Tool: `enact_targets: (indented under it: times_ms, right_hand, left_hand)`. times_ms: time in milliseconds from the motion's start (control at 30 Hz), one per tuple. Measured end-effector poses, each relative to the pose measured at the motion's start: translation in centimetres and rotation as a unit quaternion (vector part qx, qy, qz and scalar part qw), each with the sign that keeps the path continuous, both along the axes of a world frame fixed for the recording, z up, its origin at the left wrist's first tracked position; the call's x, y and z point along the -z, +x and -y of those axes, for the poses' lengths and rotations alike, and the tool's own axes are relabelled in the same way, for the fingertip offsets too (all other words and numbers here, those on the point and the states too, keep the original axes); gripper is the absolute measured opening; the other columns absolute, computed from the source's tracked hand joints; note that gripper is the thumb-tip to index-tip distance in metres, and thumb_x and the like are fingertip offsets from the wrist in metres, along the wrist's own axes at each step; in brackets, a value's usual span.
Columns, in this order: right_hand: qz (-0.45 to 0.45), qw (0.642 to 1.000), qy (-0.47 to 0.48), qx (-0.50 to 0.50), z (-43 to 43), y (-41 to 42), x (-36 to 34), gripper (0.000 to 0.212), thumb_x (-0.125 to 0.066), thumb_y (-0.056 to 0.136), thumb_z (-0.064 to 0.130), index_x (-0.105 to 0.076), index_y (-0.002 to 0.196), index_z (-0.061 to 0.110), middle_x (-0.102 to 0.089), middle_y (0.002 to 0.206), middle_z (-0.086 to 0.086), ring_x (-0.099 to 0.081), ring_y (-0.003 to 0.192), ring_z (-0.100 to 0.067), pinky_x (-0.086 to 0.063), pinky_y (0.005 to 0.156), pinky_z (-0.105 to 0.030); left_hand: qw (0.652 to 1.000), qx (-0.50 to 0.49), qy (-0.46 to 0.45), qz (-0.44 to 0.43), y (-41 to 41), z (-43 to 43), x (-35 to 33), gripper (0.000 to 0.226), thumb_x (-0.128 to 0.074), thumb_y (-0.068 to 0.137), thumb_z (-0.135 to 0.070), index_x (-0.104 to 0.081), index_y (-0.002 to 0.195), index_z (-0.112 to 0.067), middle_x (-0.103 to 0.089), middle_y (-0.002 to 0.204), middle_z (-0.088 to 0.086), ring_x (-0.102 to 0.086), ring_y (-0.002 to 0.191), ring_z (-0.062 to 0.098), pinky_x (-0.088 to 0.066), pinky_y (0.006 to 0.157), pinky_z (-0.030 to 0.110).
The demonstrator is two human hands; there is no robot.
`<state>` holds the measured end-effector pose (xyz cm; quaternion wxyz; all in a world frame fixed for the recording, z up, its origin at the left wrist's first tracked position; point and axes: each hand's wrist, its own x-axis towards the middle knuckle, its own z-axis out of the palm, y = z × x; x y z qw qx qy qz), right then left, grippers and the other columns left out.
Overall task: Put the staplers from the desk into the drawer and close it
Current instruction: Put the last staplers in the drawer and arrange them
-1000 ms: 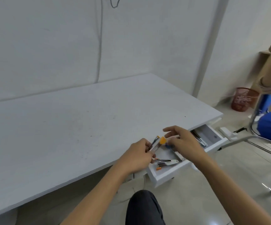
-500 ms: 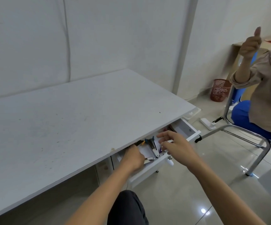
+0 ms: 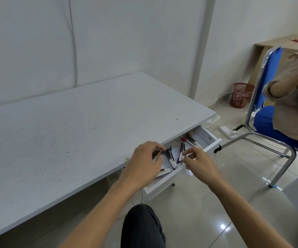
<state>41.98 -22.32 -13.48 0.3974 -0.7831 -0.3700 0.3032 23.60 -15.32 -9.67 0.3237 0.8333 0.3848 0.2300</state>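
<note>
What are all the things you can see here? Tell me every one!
White rectangular desk: one, white, left and centre, top bare.
Open white drawer: one, white, under the desk's right edge, pulled out.
Metal staplers with coloured ends: about six, silver, all in the drawer; orange, blue, purple, red, one low by the front.
Red mesh wastebasket: one, red, floor by the wall.
Blue chair with metal legs: one, right, another person seated.
White power strip: one, floor.
Wooden side table: one, tan, far right.
Left hand: fingers on the orange stapler.
Right hand: fingers apart, over the drawer front.
Dark-trousered knee: bottom centre.
</note>
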Motion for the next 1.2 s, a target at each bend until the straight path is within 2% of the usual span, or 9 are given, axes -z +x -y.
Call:
enact_targets:
  times_ms: [200, 367, 500, 633, 767, 967, 1033, 1133, 1200]
  right_hand:
    - [-0.056, 0.992, -0.027, 0.108, 1.5, -0.3, 3.1, 0.033, -0.062, 0.089, 0.021, -0.048, 0.119, 0.015, -0.065, 0.104, -0.014, -0.056, 0.072, -0.017, -0.042, 0.059, -0.032]
    - [-0.114, 0.986, -0.035, 0.113, 1.6, -1.1, 5.7, 0.057, -0.066, 0.087, 0.016, -0.037, 0.136, 0.015, -0.056, 0.101, -0.003, -0.059, 0.087, -0.017, -0.053, 0.085, -0.043]
    - [-0.14, 0.983, -0.011, 0.118, 1.3, -1.8, 7.1, 0.057, -0.071, 0.087, 0.022, -0.039, 0.133, 0.019, -0.061, 0.111, -0.004, -0.064, 0.096, -0.021, -0.054, 0.091, -0.047]
    - [-0.161, 0.971, 0.067, 0.162, 0.9, -3.6, 8.0, 0.051, -0.071, 0.09, 0.014, -0.042, 0.131, 0.018, -0.063, 0.103, 0.007, -0.064, 0.094, -0.006, -0.049, 0.074, -0.028]
    - [-0.175, 0.964, 0.096, 0.176, -2.3, -4.7, 7.4, 0.055, -0.073, 0.089, 0.017, -0.041, 0.134, 0.019, -0.061, 0.11, 0.004, -0.063, 0.103, -0.016, -0.053, 0.093, -0.04]
    - [-0.166, 0.972, 0.108, 0.129, -8.7, -5.1, 5.6, 0.063, -0.076, 0.085, 0.023, -0.038, 0.135, 0.015, -0.059, 0.121, -0.001, -0.063, 0.104, -0.019, -0.052, 0.092, -0.036]
    - [-0.157, 0.973, 0.122, 0.116, -10.0, -5.2, 5.1, 0.055, -0.072, 0.086, 0.016, -0.042, 0.133, 0.012, -0.062, 0.117, 0.0, -0.063, 0.108, -0.022, -0.054, 0.088, -0.034]
    - [-0.102, 0.981, 0.147, 0.08, -11.4, -5.0, 4.6, 0.024, -0.06, 0.088, 0.006, -0.062, 0.112, 0.007, -0.072, 0.1, -0.01, -0.069, 0.098, -0.029, -0.059, 0.076, -0.037]
    - [-0.092, 0.986, 0.131, 0.046, -12.0, -4.9, 4.3, 0.022, -0.06, 0.091, 0.01, -0.065, 0.113, 0.01, -0.073, 0.104, -0.005, -0.068, 0.096, -0.023, -0.057, 0.072, -0.026]
  left_hand:
    - [0.998, -0.002, 0.034, -0.057, -2.8, -4.6, 1.4, 0.036, -0.057, 0.093, -0.028, -0.056, 0.128, -0.025, -0.051, 0.138, -0.012, -0.047, 0.127, 0.006, -0.029, 0.1, 0.018]
    - [0.989, 0.04, 0.075, -0.118, -4.2, -6.7, 2.1, 0.044, -0.052, 0.095, -0.043, -0.05, 0.138, -0.032, -0.039, 0.152, -0.018, -0.037, 0.138, 0.005, -0.025, 0.111, 0.025]
    - [0.989, 0.045, 0.08, -0.116, -4.3, -7.0, 2.4, 0.045, -0.043, 0.097, -0.051, -0.049, 0.139, -0.036, -0.036, 0.154, -0.02, -0.03, 0.142, 0.001, -0.02, 0.113, 0.027]
    - [0.991, 0.042, 0.075, -0.1, -4.1, -7.1, 2.7, 0.052, -0.035, 0.094, -0.061, -0.05, 0.138, -0.037, -0.035, 0.154, -0.023, -0.027, 0.143, -0.003, -0.017, 0.112, 0.025]
    - [0.993, 0.038, 0.069, -0.088, -4.1, -7.2, 2.8, 0.054, -0.031, 0.094, -0.063, -0.052, 0.137, -0.038, -0.036, 0.152, -0.026, -0.027, 0.141, -0.006, -0.017, 0.111, 0.023]
    - [0.99, -0.026, 0.099, -0.097, -4.0, -7.1, 3.2, 0.059, -0.029, 0.091, -0.067, -0.05, 0.137, -0.036, -0.038, 0.153, -0.022, -0.029, 0.143, 0.001, -0.019, 0.118, 0.029]
    - [0.988, -0.048, 0.108, -0.104, -3.9, -7.2, 3.2, 0.064, -0.024, 0.089, -0.069, -0.048, 0.138, -0.035, -0.037, 0.154, -0.018, -0.028, 0.144, 0.003, -0.017, 0.12, 0.032]
    - [0.988, -0.054, 0.106, -0.101, -3.8, -7.2, 3.1, 0.069, -0.019, 0.085, -0.071, -0.048, 0.137, -0.035, -0.038, 0.153, -0.018, -0.026, 0.144, 0.002, -0.016, 0.121, 0.032]
    - [0.988, -0.056, 0.105, -0.101, -3.8, -7.2, 3.1, 0.07, -0.018, 0.085, -0.071, -0.048, 0.137, -0.035, -0.039, 0.153, -0.018, -0.028, 0.144, 0.003, -0.018, 0.121, 0.033]
